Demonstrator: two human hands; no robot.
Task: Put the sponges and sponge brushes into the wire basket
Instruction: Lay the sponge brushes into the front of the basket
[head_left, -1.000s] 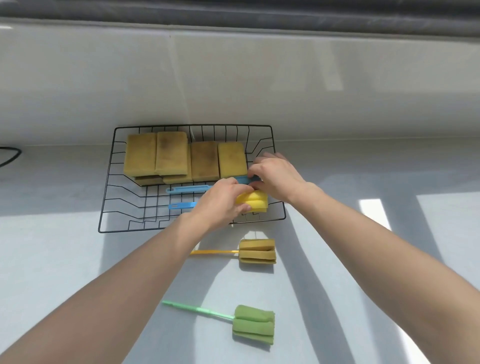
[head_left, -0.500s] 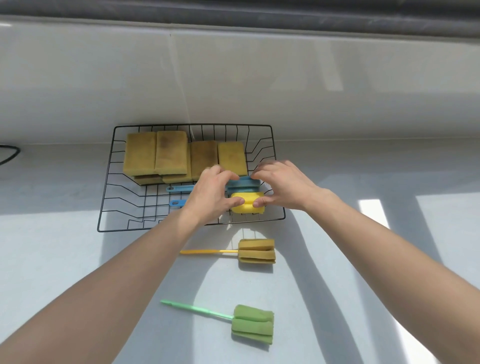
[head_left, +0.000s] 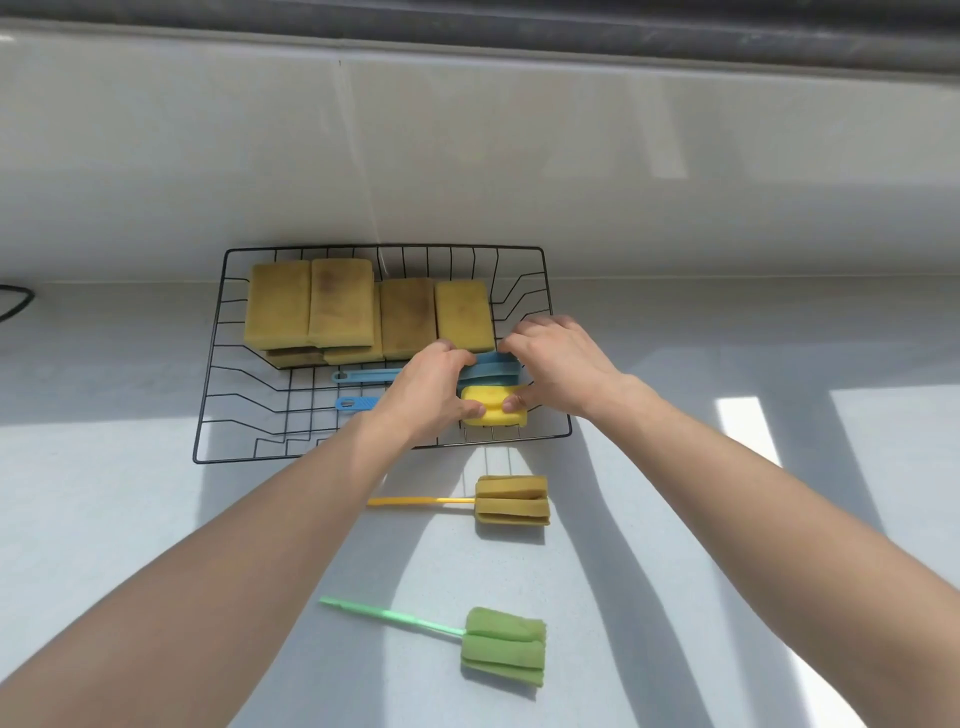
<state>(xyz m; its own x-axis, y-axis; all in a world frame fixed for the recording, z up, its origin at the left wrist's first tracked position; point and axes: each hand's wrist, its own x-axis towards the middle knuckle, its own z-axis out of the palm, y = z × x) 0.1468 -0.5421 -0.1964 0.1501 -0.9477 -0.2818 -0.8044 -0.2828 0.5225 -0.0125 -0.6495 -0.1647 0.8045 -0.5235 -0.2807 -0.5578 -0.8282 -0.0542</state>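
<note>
Both hands pinch the yellow brush (head_left: 493, 408) inside the basket (head_left: 208, 415): left hand (head_left: 431, 389), right hand (head_left: 558, 364). Two brushes wait on the counter (head_left: 130, 519). A hard push could squash the blue brush (head_left: 488, 369) or tip the basket.

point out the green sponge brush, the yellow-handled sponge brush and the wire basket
green sponge brush (head_left: 503, 646), head view, on its foam head
yellow-handled sponge brush (head_left: 513, 502), head view, on its foam head
wire basket (head_left: 209, 374), head view, on its left rim wire
</note>
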